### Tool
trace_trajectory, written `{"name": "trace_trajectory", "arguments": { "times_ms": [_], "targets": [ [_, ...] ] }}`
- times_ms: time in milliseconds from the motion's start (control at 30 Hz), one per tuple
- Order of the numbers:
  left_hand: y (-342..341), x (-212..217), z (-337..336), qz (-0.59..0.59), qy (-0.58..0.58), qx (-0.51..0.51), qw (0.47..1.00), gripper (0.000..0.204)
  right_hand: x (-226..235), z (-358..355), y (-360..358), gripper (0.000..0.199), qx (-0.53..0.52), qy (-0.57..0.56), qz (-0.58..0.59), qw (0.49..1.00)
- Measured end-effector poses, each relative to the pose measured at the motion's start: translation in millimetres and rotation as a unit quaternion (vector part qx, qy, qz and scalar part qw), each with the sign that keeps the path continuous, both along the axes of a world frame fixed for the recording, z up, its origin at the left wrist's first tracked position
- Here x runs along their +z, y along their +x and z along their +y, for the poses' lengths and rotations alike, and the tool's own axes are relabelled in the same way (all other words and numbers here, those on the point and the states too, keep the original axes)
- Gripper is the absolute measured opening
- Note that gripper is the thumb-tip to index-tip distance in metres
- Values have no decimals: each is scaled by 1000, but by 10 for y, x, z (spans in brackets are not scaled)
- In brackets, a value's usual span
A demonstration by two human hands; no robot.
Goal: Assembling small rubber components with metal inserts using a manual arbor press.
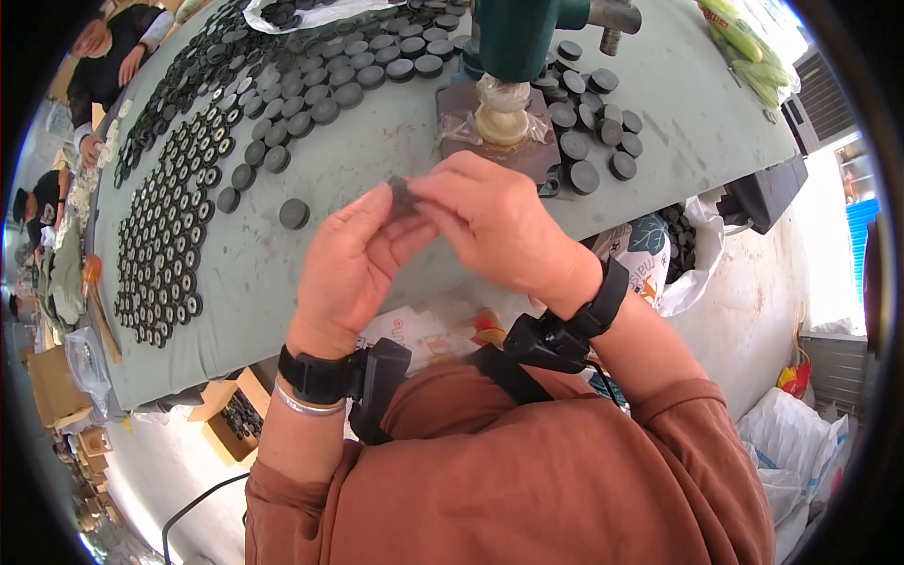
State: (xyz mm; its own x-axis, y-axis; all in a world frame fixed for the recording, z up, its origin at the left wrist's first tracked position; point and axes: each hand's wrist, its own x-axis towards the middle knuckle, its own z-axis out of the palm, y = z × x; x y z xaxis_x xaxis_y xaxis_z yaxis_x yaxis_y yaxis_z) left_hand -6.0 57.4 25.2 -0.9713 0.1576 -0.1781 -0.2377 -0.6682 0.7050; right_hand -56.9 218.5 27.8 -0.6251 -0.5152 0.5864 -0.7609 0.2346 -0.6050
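Over the table's near edge, my left hand [344,259] and my right hand [508,221] meet with their fingertips closed on one small dark disc [402,196]. Fingers cover much of it, so which face shows I cannot tell; its colour matches the black discs on the table. Just beyond my right hand stands a green bench press [516,47]. Below its head, a cream round fitting [501,127] wrapped in clear film sits on the brown metal base [459,113]. A single black disc [294,214] lies left of my left hand.
Rows of discs with metal-ringed centres [165,254] cover the green tabletop's left side; plain black discs [348,94] spread behind, with more [584,175] right of the press. A bag of green produce [749,56] lies far right. Another person's hand [91,151] is at far left.
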Motion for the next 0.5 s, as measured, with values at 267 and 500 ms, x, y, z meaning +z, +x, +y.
{"name": "trace_trajectory", "arguments": {
  "times_ms": [267,500],
  "targets": [
    [-52,53,127,-48,-160,49,985,36,276,460,-103,22,-117,-10,244,963],
    [-581,77,284,-8,-322,3,947,35,1583,971,-565,38,-335,-126,139,923]
  ]
}}
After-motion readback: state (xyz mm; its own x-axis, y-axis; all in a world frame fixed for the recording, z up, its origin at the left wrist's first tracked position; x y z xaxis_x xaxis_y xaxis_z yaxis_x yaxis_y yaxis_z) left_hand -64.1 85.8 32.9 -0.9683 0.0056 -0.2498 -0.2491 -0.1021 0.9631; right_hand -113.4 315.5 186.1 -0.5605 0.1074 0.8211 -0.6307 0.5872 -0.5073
